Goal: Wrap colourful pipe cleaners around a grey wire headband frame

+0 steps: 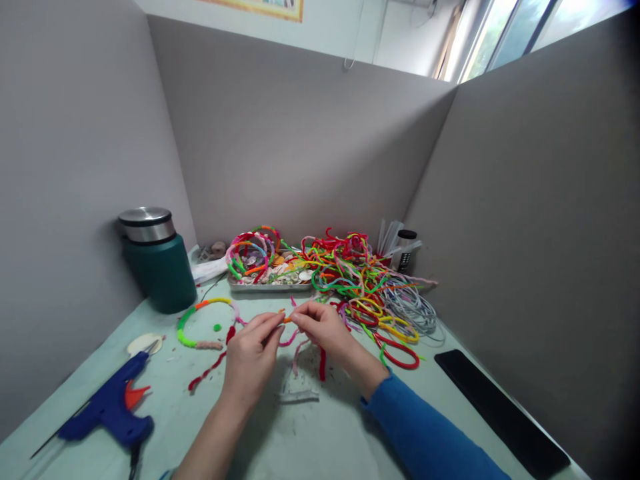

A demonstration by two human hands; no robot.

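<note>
My left hand [250, 357] and my right hand [323, 330] meet over the middle of the table, both pinching a short orange pipe cleaner piece [286, 319] between their fingertips. A red pipe cleaner [323, 363] hangs down below my right hand. Pink strands [293, 339] lie under the hands. A multicoloured wrapped hoop [203, 323] lies just left of my left hand, with a red fuzzy strip [210, 370] beside it.
A big tangle of coloured pipe cleaners [365, 287] fills the right back. A metal tray [270, 285] holds shells and wrapped hoops. A green flask [157, 260] stands at left, a blue glue gun [113, 407] at front left, a black phone [500, 410] at right.
</note>
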